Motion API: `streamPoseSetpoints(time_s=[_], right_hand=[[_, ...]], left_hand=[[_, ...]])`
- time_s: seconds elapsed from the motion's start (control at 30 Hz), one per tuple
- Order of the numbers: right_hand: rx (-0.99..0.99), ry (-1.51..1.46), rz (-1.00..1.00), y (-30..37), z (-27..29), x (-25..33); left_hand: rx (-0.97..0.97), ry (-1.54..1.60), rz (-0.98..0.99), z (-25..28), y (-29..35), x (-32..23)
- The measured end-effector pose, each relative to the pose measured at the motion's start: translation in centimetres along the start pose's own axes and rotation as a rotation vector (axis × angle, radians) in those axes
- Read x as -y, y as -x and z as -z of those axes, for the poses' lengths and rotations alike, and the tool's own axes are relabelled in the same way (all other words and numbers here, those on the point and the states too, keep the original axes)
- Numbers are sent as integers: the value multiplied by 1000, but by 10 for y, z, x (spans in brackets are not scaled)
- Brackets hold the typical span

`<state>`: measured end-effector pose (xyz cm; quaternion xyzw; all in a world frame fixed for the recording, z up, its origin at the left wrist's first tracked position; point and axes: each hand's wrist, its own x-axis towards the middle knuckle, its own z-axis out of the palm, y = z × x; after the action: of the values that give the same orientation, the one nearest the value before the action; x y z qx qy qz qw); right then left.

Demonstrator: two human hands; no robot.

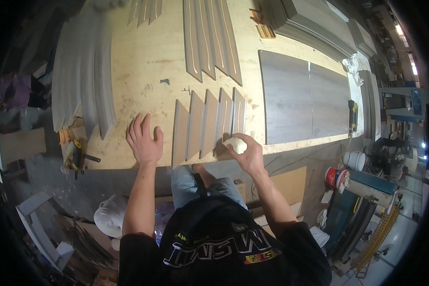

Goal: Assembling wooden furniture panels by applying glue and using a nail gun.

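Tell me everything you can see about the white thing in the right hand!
The white thing is creamy and rounded, with a slightly lumpy, smooth-looking end facing up at us. It might be soft plastic, perhaps the bottom of a squeezy bottle, but I can't be sure. The right hand is wrapped around it and hides some of it. It is over the near ends of the rightmost short brown strips. I can't tell whether it touches them, because its underside is hidden.

There are five short slanted boards (208, 124) (two bearing a pale line (225, 109)), four longer boards (218, 43), three partly visible boards (144, 12) and one whitish rounded object (237, 145).
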<state>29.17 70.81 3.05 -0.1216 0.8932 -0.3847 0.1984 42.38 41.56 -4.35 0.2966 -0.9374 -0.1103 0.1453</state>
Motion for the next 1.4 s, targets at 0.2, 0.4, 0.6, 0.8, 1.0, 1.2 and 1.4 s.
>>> streamPoseSetpoints(time_s=[0.2, 0.4, 0.6, 0.8, 1.0, 1.2, 1.4], right_hand=[[11, 25, 47, -11, 14, 18], [-93, -19, 45, -66, 8, 49], [-77, 10, 73, -103, -18, 40], [-49, 21, 48, -98, -19, 54], [-12, 32, 41, -67, -19, 43], [60, 34, 45, -25, -21, 39], [63, 72, 183, 1, -29, 22]], left_hand=[[4, -7, 14, 1, 1, 1], [-19, 1, 10, 0, 2, 2], [-22, 5, 14, 3, 0, -1], [-17, 1, 21, 4, 0, 1], [-8, 8, 20, 4, 0, 2], [-16, 3, 17, 4, 1, 1], [-9, 1, 23, 4, -1, -1]])
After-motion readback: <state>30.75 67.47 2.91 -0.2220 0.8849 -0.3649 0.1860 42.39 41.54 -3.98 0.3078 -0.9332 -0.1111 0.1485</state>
